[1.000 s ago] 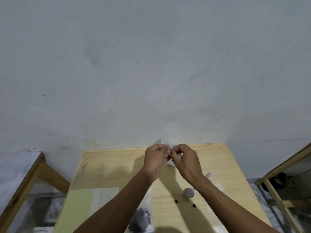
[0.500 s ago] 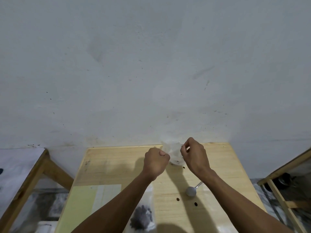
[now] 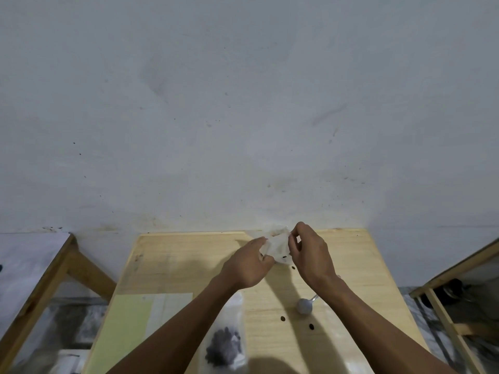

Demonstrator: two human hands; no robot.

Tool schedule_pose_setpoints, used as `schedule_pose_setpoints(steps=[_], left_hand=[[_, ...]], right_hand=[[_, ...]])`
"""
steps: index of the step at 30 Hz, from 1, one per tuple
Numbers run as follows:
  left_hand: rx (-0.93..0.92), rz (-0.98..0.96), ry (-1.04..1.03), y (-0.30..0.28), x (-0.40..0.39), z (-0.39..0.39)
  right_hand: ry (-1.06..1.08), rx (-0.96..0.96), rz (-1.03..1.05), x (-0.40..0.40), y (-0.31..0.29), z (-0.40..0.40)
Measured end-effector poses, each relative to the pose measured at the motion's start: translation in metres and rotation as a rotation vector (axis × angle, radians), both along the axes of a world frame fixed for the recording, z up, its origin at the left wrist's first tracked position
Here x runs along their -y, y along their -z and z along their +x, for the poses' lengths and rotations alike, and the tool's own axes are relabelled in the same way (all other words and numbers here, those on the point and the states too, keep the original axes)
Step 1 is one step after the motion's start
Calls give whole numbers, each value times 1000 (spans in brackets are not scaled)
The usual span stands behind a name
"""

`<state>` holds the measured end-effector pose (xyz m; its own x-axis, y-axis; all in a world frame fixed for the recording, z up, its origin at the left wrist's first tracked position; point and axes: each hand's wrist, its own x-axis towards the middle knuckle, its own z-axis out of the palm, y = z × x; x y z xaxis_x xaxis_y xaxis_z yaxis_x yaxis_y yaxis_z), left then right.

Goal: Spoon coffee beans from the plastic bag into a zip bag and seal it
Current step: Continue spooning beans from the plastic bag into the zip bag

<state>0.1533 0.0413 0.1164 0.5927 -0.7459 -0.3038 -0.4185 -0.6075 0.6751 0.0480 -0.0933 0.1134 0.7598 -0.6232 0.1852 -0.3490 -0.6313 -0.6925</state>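
Since reopened, left hand (image 3: 247, 261) (seemingly) gripping.

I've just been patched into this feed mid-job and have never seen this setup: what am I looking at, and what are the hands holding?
One picture, from a camera worn on the person's head, looking forward and down. No machine: two bare hands. The left hand and right hand both grip a crumpled clear plastic bag above the far part of the pale wooden table. On the table lie a grey round-bowled spoon, a few loose dark coffee beans, and a clear bag holding dark beans, nearest the camera.
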Motion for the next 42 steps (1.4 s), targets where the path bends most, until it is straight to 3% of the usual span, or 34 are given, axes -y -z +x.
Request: schedule_pose_setpoints(steps=[8, 13, 19, 31, 33, 36, 40, 42], left_hand=[[150, -209, -29, 30, -16, -3], [356, -245, 1, 43, -15, -8], [516, -223, -128, 49, -7, -18], [587, -248, -42, 61, -22, -11], [570, -202, -46, 63, -28, -7], [541, -147, -74, 66, -38, -2], [472, -118, -132, 66, -48, -2], [449, -99, -162, 67, -52, -2]], right_hand=[[38, 139, 422, 7, -9, -6], [98, 211, 591, 3, -9, -6], [112, 248, 688, -2, -7, -5], [-6, 123, 827, 26, 18, -25], [27, 61, 777, 41, 31, -35], [90, -118, 513, 62, 63, -55], [-96, -495, 120, 74, 103, -75], [-220, -577, -15, 74, 112, -79]])
